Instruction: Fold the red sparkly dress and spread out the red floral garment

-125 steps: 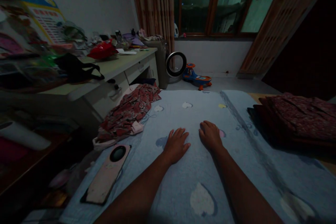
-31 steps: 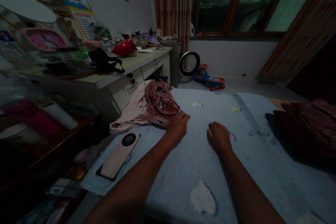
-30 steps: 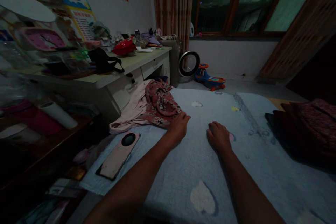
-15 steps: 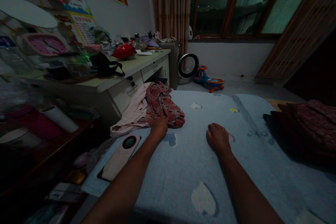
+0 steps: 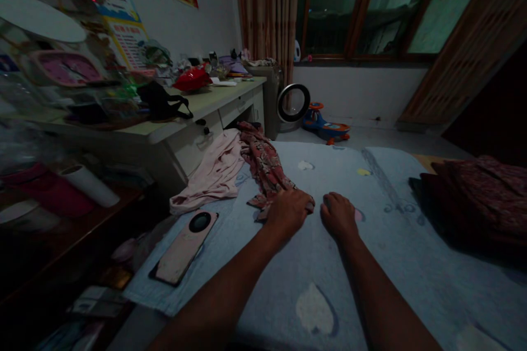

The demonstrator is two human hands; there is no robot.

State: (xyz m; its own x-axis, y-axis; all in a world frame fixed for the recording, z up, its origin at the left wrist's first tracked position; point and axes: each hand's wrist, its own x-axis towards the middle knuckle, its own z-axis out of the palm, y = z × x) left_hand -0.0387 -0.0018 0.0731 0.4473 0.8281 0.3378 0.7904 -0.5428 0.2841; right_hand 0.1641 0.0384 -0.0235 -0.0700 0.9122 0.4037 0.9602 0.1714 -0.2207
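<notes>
My left hand is closed on one end of a red patterned garment, which stretches from my fingers back toward the desk. The garment's exact kind cannot be made out. My right hand rests on the light blue blanket, just right of my left hand, holding nothing, its fingers loosely laid down. Beside the red cloth lies a crumpled pale pink garment. A phone with a round black camera ring lies face down on the blanket's left side.
At the right lies a stack of folded dark red clothes. A cluttered desk runs along the left wall, with a low shelf nearer me. Beyond the bed are an open round-doored washing machine and a blue-and-orange ride-on toy.
My left hand has moved right and toward me, drawing the red garment off the pink one and stretching it out. The right hand has stayed in nearly the same place.
</notes>
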